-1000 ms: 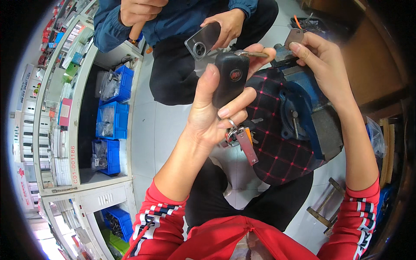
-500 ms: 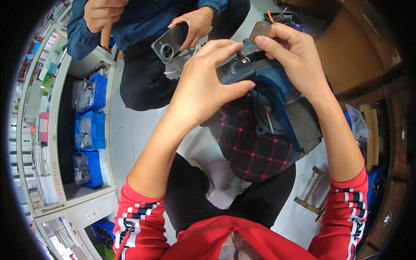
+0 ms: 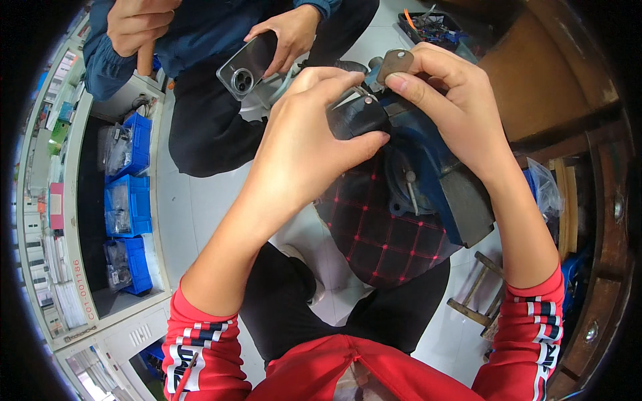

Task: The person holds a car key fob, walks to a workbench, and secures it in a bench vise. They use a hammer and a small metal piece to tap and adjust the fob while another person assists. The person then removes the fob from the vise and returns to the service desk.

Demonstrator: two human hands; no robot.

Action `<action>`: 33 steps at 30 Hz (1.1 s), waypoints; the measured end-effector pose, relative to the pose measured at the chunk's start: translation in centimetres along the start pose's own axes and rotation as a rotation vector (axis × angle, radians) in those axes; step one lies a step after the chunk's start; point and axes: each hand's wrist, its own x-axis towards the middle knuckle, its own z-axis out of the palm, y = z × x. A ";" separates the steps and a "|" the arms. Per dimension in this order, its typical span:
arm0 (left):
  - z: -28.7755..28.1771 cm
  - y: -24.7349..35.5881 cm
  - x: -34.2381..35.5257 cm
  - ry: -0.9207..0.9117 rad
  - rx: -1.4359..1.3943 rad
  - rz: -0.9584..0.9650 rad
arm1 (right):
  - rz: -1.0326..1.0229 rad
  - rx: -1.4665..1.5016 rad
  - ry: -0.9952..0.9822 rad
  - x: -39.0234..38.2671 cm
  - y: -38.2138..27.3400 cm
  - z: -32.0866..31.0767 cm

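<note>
My left hand (image 3: 294, 137) curves around a dark, smooth, rounded piece with a shiny rivet (image 3: 361, 119). Its thumb lies along the near edge and its fingers reach over the far side; the palm hides part of the piece. Between the thumb and fingers of my right hand (image 3: 448, 93) is a small flat metal plate (image 3: 396, 65), grey-brown with small holes and a rounded end. The plate stands just right of the dark piece, apart from it. Directly below both hands is a blue bench vise (image 3: 435, 157), its jaws partly covered by my hands.
A red-and-black checked cloth-covered seat (image 3: 381, 230) lies under the vise. Opposite me, another person holds a phone (image 3: 242, 75). Shelves with blue bins (image 3: 128, 207) line the left; a black tray of tools (image 3: 435, 28) and brown wooden furniture (image 3: 555, 87) stand right.
My right hand has brought the plate slightly nearer to me and tilted it differently. The left hand keeps its curve around the dark piece. The whole view has shifted a little.
</note>
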 end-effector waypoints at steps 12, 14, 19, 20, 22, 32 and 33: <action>-0.1 1.1 0.1 -0.007 -0.036 0.004 | -0.002 0.048 0.047 -0.1 0.0 0.0; -0.1 1.3 0.2 -0.015 -0.041 0.012 | -0.029 0.061 0.051 -0.2 0.0 0.0; -0.5 1.5 0.4 -0.057 0.002 -0.019 | 0.014 0.068 0.041 -0.2 0.1 -0.1; -0.6 1.6 0.4 -0.049 -0.006 -0.032 | 0.028 0.072 0.046 -0.2 0.1 -0.2; -0.6 1.6 0.4 -0.038 -0.013 -0.052 | -0.001 0.044 0.031 -0.1 0.1 -0.2; 0.1 1.8 -0.1 0.015 0.020 -0.058 | -0.076 0.085 0.094 0.2 0.4 0.4; 0.2 1.7 0.0 0.019 0.016 -0.053 | -0.102 0.074 0.101 0.2 0.5 0.4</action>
